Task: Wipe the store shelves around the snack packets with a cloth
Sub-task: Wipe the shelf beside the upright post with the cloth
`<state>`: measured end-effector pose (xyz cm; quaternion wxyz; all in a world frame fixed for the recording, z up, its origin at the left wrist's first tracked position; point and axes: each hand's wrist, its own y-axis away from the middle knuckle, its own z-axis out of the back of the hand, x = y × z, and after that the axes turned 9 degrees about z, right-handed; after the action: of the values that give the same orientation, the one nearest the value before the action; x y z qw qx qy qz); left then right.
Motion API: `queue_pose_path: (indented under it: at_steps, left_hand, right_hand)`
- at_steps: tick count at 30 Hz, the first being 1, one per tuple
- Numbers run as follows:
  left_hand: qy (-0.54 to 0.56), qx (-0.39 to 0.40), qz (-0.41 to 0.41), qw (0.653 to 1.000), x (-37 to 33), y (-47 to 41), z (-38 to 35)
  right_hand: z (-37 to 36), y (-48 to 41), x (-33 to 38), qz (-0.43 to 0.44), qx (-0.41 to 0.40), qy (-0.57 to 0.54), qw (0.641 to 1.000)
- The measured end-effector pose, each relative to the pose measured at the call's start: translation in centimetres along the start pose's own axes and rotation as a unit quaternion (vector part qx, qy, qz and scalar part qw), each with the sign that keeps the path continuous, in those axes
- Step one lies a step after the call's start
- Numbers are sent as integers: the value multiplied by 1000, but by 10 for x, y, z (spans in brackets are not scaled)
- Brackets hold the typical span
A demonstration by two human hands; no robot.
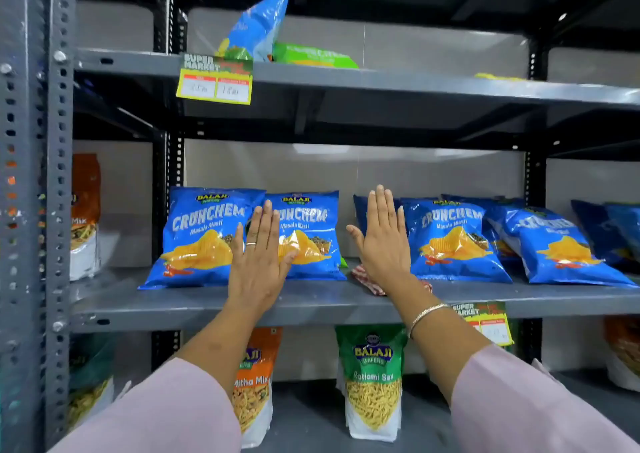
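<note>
The grey shelf point(194, 305) held a row of blue packets point(453, 241) leaning against the back wall. Both hands were raised flat, fingers straight and together, holding nothing. The left hand point(258, 262) (a ring on one finger) overlapped the second packet point(311, 238). The right hand point(382, 241) stood in the gap between packets. A red checked cloth point(370, 281) lay on the shelf under its wrist.

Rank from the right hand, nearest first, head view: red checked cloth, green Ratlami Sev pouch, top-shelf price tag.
From the right hand:
1. Red checked cloth: on the middle shelf, just under the wrist.
2. Green Ratlami Sev pouch: shelf below, standing upright.
3. Top-shelf price tag: up and to the left, hanging on the upper shelf's edge.
</note>
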<state>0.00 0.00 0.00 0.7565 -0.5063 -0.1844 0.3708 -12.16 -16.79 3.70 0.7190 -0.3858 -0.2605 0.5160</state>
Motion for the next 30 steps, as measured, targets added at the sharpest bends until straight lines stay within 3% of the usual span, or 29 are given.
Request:
queue_pose_path:
  at_steps: [7, 11, 16, 21, 24, 30]
  left_hand:
    - [-9, 45, -43, 998, 3, 47, -29]
    - [-8, 123, -3, 992, 2, 49, -29]
    - [-41, 75, -3, 996, 1, 54, -31]
    - [-45, 54, -8, 997, 1, 53, -34]
    - [-42, 57, -2, 997, 1, 53, -35]
    - [-35, 66, 6, 997, 0, 54, -35]
  right_hand:
    - [-32, 20, -36, -84, 150, -10, 985]
    - [-41, 18, -41, -98, 198, -3, 975]
    - [-48, 2, -40, -128, 275, -15, 953]
    - [-64, -15, -46, -151, 404, -2, 902]
    - [-126, -30, -81, -152, 411, -4, 899]
    - [-49, -7, -28, -175, 359, 23, 916]
